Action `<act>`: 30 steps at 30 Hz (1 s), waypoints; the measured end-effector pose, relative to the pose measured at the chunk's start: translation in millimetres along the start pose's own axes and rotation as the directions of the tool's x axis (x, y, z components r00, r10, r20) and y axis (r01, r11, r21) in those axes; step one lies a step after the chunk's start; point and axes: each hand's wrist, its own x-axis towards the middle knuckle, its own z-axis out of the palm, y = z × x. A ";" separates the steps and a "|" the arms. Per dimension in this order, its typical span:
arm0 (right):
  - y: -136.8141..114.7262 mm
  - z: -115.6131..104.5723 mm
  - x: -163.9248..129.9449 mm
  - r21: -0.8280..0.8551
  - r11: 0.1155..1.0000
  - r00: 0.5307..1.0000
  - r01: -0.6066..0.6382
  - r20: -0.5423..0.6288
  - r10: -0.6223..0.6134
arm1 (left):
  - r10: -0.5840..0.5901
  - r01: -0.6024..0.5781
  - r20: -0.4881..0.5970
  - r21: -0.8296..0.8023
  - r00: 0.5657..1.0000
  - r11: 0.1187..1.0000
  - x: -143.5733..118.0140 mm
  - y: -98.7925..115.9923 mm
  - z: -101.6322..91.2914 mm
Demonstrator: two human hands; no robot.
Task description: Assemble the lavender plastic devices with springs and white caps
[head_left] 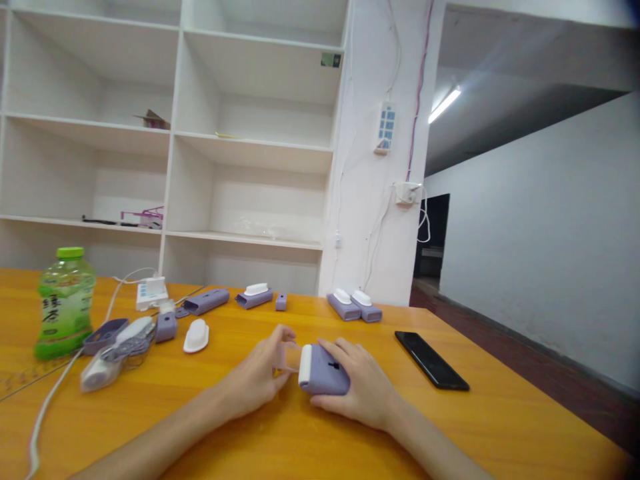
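A small purple device with a white end [324,377] lies on the orange wooden table [450,433] in front of me. My right hand [363,390] wraps around its purple body from the right. My left hand [263,373] pinches a clear cap [291,358] at the device's white end. Both forearms rest on the table.
A green tea bottle [64,311] stands at the left, beside loose purple and white device parts [123,341] and a white cable [50,400]. More purple units [354,305] sit near the far edge. A black phone [431,360] lies to the right. White shelving [175,133] stands behind.
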 end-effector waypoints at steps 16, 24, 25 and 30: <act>-1.5 -2.6 -3.9 0.107 0.993 0.997 -0.053 0.068 0.046 | 0.347 -0.393 0.196 0.287 0.917 0.874 -4.4 3.4 -5.6; -7.3 -7.6 -10.4 0.097 0.995 0.993 0.021 0.114 -0.032 | 0.406 -0.469 0.256 0.282 0.877 0.837 -14.4 10.6 -2.6; -7.6 -7.5 -11.0 0.097 0.995 0.993 0.031 0.113 -0.042 | 0.418 -0.481 0.257 0.280 0.871 0.831 -15.3 11.2 -2.2; -10.7 -4.8 -11.9 0.104 0.993 0.993 0.047 0.107 -0.058 | 0.445 -0.503 0.253 0.254 0.859 0.826 -16.9 13.6 -1.5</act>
